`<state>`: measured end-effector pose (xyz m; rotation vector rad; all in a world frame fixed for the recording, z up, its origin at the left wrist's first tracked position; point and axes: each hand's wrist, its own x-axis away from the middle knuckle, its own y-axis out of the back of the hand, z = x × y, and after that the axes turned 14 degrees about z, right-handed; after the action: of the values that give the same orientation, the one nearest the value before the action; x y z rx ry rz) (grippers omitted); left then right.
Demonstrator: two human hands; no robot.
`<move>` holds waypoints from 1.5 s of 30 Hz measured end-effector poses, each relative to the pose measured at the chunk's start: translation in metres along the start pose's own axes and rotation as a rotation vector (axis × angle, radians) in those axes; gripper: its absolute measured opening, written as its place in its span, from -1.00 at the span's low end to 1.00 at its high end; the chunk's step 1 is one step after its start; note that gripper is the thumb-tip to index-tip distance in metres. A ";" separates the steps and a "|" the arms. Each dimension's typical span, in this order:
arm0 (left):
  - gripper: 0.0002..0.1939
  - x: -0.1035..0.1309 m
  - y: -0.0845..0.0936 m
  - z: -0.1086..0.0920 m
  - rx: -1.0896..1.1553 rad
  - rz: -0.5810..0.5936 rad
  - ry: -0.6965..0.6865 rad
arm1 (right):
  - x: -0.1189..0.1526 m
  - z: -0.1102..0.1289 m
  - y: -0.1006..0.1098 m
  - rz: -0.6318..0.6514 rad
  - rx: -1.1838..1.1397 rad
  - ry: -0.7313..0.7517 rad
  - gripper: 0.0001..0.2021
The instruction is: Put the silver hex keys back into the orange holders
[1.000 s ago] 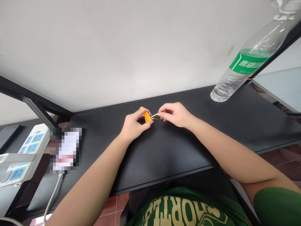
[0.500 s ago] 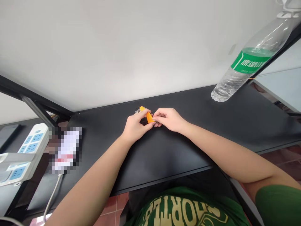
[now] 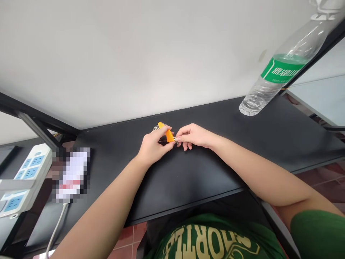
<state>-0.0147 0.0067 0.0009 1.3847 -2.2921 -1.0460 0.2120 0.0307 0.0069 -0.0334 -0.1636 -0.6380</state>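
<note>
Over the black tabletop, my left hand (image 3: pixel 154 147) grips an orange plastic holder (image 3: pixel 169 135) between thumb and fingers. Several thin metal rods (image 3: pixel 156 127) stick out of its far left side, so it looks like a hex key set. My right hand (image 3: pixel 194 135) meets it at the near right end. Thumb and index finger there pinch a small silvery metal piece (image 3: pixel 176 141), which looks like the bent end of a hex key. The other right fingers hang loosely curled below. Fingers cover much of the holder and the piece.
A large water bottle (image 3: pixel 281 73) with a green label stands at the back right of the black table (image 3: pixel 188 180). At the left are a blurred-out phone (image 3: pixel 73 172) on a white cable (image 3: pixel 58 225) and a white power strip (image 3: pixel 40 158). A pale wall rises behind.
My right hand's lower fingers have loosened and spread downward, and more of the metal piece now shows at its fingertips. The left hand keeps its hold. The whole view has shifted slightly.
</note>
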 end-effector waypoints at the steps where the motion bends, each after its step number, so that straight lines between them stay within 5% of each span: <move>1: -0.57 0.000 0.000 0.001 -0.010 0.003 -0.010 | 0.001 0.002 0.001 0.007 0.021 -0.016 -0.70; 3: -0.56 0.000 0.000 0.002 -0.052 0.016 -0.015 | 0.006 0.006 0.004 -0.036 0.173 -0.053 -0.65; 7: -0.53 -0.002 0.000 0.006 -0.120 0.038 0.028 | 0.016 0.011 0.021 -0.342 0.786 -0.109 -0.70; 11: -0.52 -0.004 0.001 0.010 -0.150 0.033 0.078 | 0.018 0.008 0.035 -0.315 1.126 -0.257 -0.86; 22: -0.50 -0.004 0.001 0.013 -0.256 0.058 0.075 | 0.014 0.013 0.018 -0.181 1.223 -0.423 -0.94; 32: -0.49 -0.004 0.001 0.014 -0.313 0.054 0.064 | 0.013 0.016 -0.001 -0.179 1.059 -0.022 -0.89; 45: -0.48 -0.004 0.000 0.015 -0.321 0.055 0.061 | 0.016 0.012 -0.001 -0.210 1.109 0.070 -0.79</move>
<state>-0.0211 0.0167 -0.0098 1.2002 -1.9992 -1.2680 0.2226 0.0216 0.0209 1.0844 -0.4386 -0.6851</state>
